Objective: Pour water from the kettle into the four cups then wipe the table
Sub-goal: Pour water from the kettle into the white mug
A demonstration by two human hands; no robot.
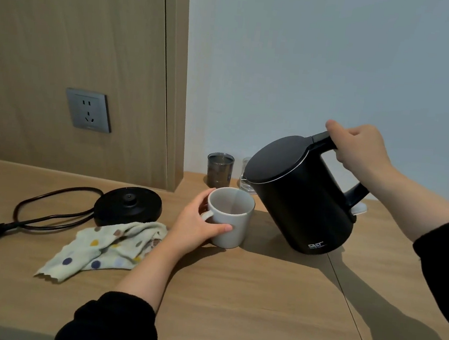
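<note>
Head | right hand fingers grip tilted kettle | left hand fingers clasp mug

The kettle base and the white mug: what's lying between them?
In the head view, the dotted cloth and the left hand gripping the white mug fill the stretch right of the kettle base.

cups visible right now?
3: white mug held by left hand; dark glass at the wall; clear glass half behind kettle. A fourth may be hidden.
</note>
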